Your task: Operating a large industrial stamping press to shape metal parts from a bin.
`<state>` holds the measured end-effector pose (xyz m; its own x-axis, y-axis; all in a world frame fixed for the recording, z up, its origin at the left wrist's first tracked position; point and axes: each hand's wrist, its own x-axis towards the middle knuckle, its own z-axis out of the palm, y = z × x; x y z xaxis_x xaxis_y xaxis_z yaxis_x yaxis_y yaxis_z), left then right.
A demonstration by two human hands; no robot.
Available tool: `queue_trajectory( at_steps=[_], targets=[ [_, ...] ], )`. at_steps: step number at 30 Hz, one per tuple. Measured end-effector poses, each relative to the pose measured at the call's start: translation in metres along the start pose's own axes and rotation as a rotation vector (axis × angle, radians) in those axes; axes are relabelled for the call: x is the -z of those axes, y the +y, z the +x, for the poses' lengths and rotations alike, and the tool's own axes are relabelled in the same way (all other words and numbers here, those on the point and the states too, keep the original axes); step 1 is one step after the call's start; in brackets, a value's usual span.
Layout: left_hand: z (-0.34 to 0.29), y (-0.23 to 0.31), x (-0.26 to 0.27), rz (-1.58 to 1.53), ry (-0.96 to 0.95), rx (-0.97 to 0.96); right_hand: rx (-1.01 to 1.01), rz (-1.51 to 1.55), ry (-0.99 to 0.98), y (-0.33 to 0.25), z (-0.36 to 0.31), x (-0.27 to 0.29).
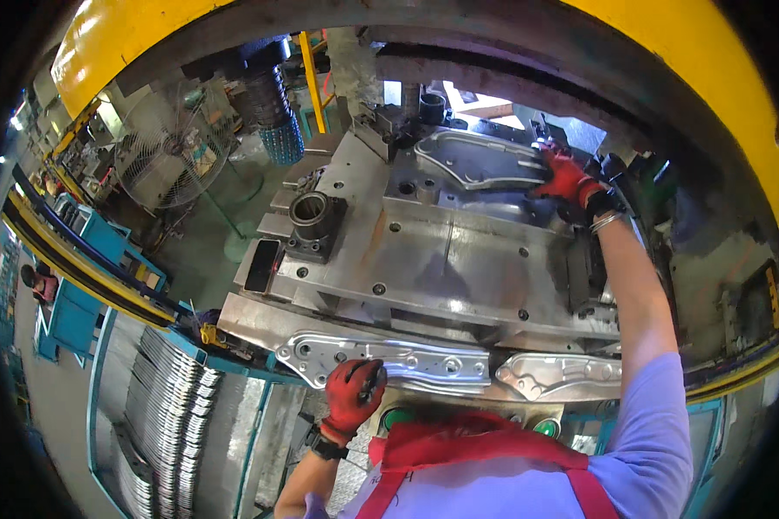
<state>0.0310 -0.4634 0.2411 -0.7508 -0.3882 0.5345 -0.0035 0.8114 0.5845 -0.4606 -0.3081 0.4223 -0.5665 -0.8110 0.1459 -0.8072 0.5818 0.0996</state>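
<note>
My right hand (568,178), in a red glove, reaches far over the press die (459,251). Its fingers are spread at the right end of a shaped sheet-metal part (476,179) that lies on the dark raised die block. My left hand (351,400), also red-gloved, is curled closed at the front edge. It is right beside a stamped metal bracket (424,362) with several holes; whether anything is inside the fingers is hidden. To the right of that bracket, a second stamped part (558,374) rests on the same front ledge.
A phone (263,265) lies at the die's left edge, near an upright guide bushing (312,214). Stacked metal parts (169,424) fill a rack at lower left. Green buttons (546,428) sit before my body. A fan (171,147) stands left; the yellow press frame (727,78) arches overhead.
</note>
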Motion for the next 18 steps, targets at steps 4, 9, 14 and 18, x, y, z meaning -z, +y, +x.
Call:
queue_trajectory(
  at_steps=[4, 9, 14, 18],
  targets=[
    [-0.005, -0.002, -0.01, 0.029, 0.04, 0.04, 0.028, 0.18, -0.08, 0.012, 0.024, -0.004],
    [-0.012, 0.006, -0.017, 0.022, -0.003, 0.106, 0.045, 0.229, -0.165, 0.032, 0.046, -0.018],
    [-0.025, 0.004, -0.024, 0.04, -0.002, 0.117, 0.098, 0.112, -0.115, 0.053, 0.043, -0.05],
    [-0.028, 0.009, -0.017, 0.06, 0.027, 0.136, -0.028, 0.015, -0.155, 0.02, 0.035, -0.028]
  ],
)
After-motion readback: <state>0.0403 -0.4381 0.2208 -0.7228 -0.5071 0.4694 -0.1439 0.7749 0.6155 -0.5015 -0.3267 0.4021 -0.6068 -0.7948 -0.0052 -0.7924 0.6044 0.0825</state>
